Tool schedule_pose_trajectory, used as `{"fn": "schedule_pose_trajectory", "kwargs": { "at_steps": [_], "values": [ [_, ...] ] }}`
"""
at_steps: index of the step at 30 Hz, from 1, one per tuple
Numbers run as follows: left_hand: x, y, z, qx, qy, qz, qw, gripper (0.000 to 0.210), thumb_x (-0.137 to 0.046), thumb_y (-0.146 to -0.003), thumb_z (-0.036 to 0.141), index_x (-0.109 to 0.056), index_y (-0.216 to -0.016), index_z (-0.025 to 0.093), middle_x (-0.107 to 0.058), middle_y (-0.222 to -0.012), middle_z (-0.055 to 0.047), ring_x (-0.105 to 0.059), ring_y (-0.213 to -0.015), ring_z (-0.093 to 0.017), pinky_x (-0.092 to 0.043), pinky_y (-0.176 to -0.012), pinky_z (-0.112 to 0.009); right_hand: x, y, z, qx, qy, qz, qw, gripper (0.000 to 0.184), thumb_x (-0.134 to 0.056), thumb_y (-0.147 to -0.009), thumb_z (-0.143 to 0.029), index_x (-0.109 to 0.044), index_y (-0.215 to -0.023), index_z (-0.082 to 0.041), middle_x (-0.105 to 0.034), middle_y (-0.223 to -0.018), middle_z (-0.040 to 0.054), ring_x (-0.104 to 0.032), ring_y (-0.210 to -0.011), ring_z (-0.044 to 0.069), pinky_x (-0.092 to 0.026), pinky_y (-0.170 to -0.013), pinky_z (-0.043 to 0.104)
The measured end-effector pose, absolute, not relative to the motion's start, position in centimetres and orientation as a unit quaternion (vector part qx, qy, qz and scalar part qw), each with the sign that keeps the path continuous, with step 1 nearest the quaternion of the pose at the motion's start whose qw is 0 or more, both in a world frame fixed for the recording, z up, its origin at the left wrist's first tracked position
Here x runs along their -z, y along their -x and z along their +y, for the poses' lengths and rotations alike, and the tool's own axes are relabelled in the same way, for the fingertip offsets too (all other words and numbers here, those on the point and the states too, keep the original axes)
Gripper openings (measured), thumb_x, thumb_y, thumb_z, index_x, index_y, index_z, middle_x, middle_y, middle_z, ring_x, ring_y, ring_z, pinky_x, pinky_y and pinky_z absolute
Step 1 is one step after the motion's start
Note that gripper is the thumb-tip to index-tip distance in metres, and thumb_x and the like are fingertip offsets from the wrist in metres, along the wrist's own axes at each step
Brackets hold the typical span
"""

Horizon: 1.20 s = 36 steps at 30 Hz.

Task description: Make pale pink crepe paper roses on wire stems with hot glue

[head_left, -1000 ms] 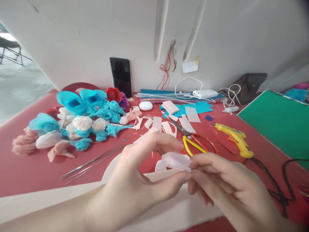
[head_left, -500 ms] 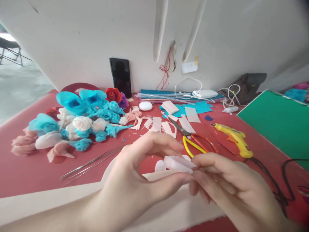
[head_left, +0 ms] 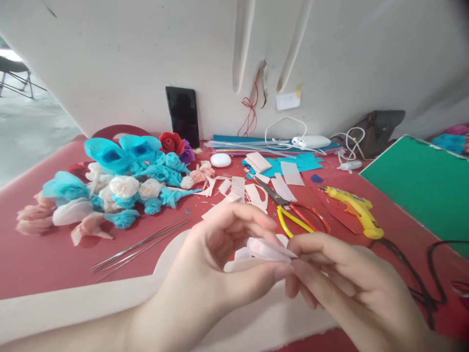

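A small pale pink crepe paper petal (head_left: 266, 250), curled into a cupped shape, lies between my hands. My left hand (head_left: 212, 274) curves around it, the thumb pressed along its lower edge and the fingers arched above. With thumb and forefinger pinched, my right hand (head_left: 348, 278) grips its right end. Parts of the petal are covered by the fingertips. Just beyond my hands rest scissors (head_left: 287, 205) with one yellow and one red handle. Loose pale paper cut-outs (head_left: 238, 188) lie near their blades. A long pale paper sheet (head_left: 84, 303) stretches beneath my forearms.
Blue, white and pink paper flowers (head_left: 124, 187) are heaped at the left, with thin metal wires (head_left: 141, 247) in front. A yellow glue gun (head_left: 353, 208) lies right, its black cord trailing. A green board (head_left: 421, 183) borders that side. A phone (head_left: 182, 117) leans on the wall.
My left hand's fingers have shifted slightly over the petal, and the petal has tilted a little. My right hand keeps its pinch in nearly the same place.
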<state>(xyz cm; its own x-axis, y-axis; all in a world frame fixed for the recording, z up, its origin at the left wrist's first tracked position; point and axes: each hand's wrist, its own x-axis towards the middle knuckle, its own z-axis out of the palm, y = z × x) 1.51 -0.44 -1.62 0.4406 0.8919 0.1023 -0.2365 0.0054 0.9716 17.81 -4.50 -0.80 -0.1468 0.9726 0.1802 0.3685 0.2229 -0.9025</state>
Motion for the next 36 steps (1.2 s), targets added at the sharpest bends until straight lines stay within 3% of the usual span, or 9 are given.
{"fn": "schedule_pose_trajectory", "kwargs": {
  "at_steps": [9,19,22,25,31,36],
  "values": [
    [1.3,-2.0,-0.3,-0.421,-0.492,0.261,0.716,0.023,-0.063,-0.071,-0.001,-0.055,-0.078,0.02,-0.06,-0.069,0.008,-0.064,-0.06,-0.004,-0.052,-0.057,-0.009,0.6,-17.7,-4.4,-0.367,0.503,-0.665,0.413,0.011,-0.047,-0.083,-0.019,-0.057,-0.08,-0.023,-0.062,-0.058,-0.004,-0.059,-0.05,0.008,-0.046,-0.045,0.013],
    [1.8,-1.7,-0.5,-0.425,-0.616,0.339,0.57,0.02,-0.069,-0.068,0.01,-0.056,-0.077,0.022,-0.058,-0.073,0.007,-0.056,-0.06,-0.005,-0.046,-0.052,-0.012,1.2,-17.2,-4.4,-0.322,0.508,-0.68,0.419,0.013,-0.061,-0.075,-0.016,-0.057,-0.085,-0.024,-0.067,-0.062,-0.0059,-0.059,-0.045,0.007,-0.048,-0.042,0.012],
    [1.9,-1.6,-0.6,-0.436,-0.641,0.333,0.537,0.021,-0.068,-0.067,0.009,-0.056,-0.076,0.023,-0.058,-0.074,0.006,-0.058,-0.066,-0.008,-0.05,-0.06,-0.015,0.9,-17.4,-4.4,-0.337,0.498,-0.685,0.411,0.015,-0.057,-0.076,-0.012,-0.059,-0.084,-0.025,-0.067,-0.063,-0.0069,-0.062,-0.051,0.006,-0.049,-0.049,0.009],
    [2.0,-1.3,-0.6,-0.437,-0.652,0.323,0.528,0.02,-0.068,-0.07,0.012,-0.056,-0.08,0.024,-0.059,-0.079,0.007,-0.059,-0.071,-0.009,-0.052,-0.071,-0.019,1.1,-17.5,-4.4,-0.373,0.485,-0.647,0.455,0.016,-0.057,-0.076,-0.013,-0.061,-0.084,-0.027,-0.067,-0.064,-0.0083,-0.062,-0.053,0.004,-0.048,-0.052,0.006],
    [1.9,-0.9,-0.6,-0.44,-0.675,0.323,0.496,0.023,-0.072,-0.069,0.017,-0.056,-0.082,0.027,-0.06,-0.081,0.008,-0.057,-0.077,-0.008,-0.048,-0.071,-0.014,1.7,-17.3,-4.6,-0.416,0.469,-0.601,0.496,0.02,-0.059,-0.075,-0.015,-0.063,-0.086,-0.031,-0.067,-0.063,-0.0085,-0.062,-0.055,0.005,-0.048,-0.056,0.006],
    [1.6,-0.9,-0.6,-0.453,-0.675,0.318,0.487,0.022,-0.072,-0.069,0.02,-0.057,-0.083,0.027,-0.061,-0.081,0.008,-0.058,-0.075,-0.009,-0.048,-0.071,-0.018,1.1,-17.3,-4.7,-0.403,0.505,-0.595,0.478,0.006,-0.059,-0.077,-0.024,-0.063,-0.078,-0.027,-0.064,-0.057,-0.0058,-0.06,-0.05,0.008,-0.05,-0.054,0.012]
  ]
}}
